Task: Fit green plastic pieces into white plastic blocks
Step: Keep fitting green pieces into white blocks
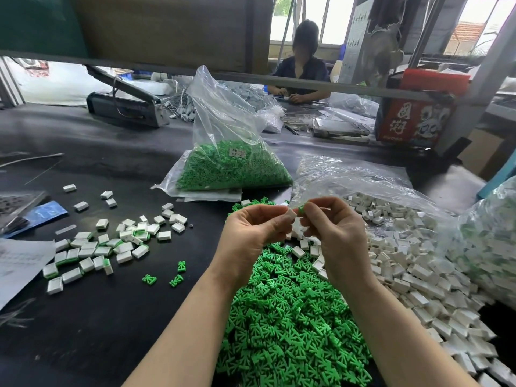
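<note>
We pinched a white block [291, 213] in our left hand [255, 229] and a green piece [301, 210] in our right hand [332, 230], the two nearly touching, raised above the loose green pile [290, 325] on the black table [92, 317].

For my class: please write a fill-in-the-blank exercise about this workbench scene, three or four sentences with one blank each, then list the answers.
1. The left hand pinches a small ____ plastic block.
2. The right hand pinches a small green plastic piece just to the ____ of that block.
3. The loose pile of green plastic pieces lies directly ____ the two hands.
4. The upright clear plastic bag behind the hands holds ____ pieces.

Answers: white; right; below; green
</note>
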Motion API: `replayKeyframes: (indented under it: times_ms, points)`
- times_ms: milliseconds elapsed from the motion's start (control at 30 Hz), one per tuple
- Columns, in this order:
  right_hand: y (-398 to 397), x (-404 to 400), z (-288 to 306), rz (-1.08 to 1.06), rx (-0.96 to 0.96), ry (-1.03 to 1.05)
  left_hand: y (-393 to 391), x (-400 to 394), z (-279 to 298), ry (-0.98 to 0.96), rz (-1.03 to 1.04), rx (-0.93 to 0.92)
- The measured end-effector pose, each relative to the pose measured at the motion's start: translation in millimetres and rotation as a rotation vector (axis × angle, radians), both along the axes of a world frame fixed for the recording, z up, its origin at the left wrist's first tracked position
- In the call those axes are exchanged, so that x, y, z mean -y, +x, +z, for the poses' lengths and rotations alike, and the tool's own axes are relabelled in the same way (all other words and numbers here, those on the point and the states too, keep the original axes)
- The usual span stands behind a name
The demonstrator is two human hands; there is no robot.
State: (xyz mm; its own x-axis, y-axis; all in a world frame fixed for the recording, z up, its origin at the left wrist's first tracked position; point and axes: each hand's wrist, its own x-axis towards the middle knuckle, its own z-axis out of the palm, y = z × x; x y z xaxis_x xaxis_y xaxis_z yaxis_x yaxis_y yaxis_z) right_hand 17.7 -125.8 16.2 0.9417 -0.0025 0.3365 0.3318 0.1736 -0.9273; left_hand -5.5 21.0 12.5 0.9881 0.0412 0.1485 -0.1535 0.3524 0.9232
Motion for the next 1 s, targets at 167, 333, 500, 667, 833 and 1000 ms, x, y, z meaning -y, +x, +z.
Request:
replayKeyframes:
  times_ms: [167,333,500,667,833,1000]
  points:
    - [1.8,2.1,2.1,0.045,0.014,-0.07,0.9,-0.8,-0.7,0.019,0.031,0.007]
    - [-1.2,1.7,2.4,0.026,0.088,-0.213,1.6,-2.9,-1.6,0.026,0.041,0.008]
    - [0.0,3.6,2.0,-0.033,0.183,-0.381,2.5,-2.7,-1.8,0.029,0.055,0.01]
    - [2.1,7.6,2.0,-0.06,0.236,-0.552,3.2,-4.5,-4.2,0.082,0.077,0.024]
    - [3.2,10.9,5.8,-0.025,0.243,-0.634,4.1,-7.6,-6.5,0.161,0.074,0.05]
    - [2.7,11.4,5.1,-0.01,0.235,-0.678,2.5,-9.3,-8.2,0.252,0.072,0.068]
